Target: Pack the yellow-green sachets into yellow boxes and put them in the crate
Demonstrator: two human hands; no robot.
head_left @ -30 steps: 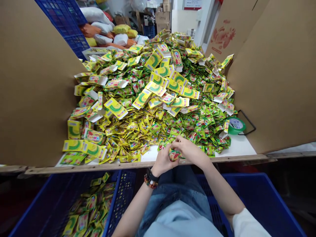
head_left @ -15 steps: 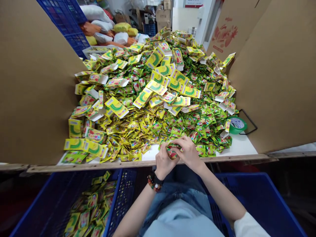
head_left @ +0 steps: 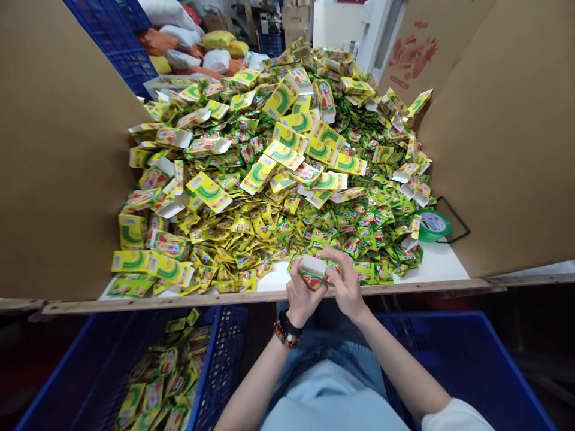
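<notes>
My left hand (head_left: 302, 297) grips a small box (head_left: 313, 272) whose white end flap stands up, just above the table's front edge. Beside it on the right, my right hand (head_left: 347, 286) has its thumb and fingers curved apart near the box's right end; whether a fingertip touches the box is hard to tell. Small yellow sachets (head_left: 242, 224) lie behind and left of my hands, green sachets (head_left: 368, 221) behind and to the right. Yellow and green boxes (head_left: 209, 191), several with open flaps, rest on the heap.
Cardboard walls (head_left: 58, 155) flank the heap on both sides. Green tape (head_left: 433, 225) and a black wire frame (head_left: 462, 222) lie at the right. Below the wooden edge (head_left: 157, 304) are a blue crate (head_left: 209, 371) holding filled boxes and another blue crate (head_left: 462, 359) at the right.
The box's white flap now shows upright in my left hand. My right hand has drawn back slightly to the right and its fingers have spread. The view has shifted slightly.
</notes>
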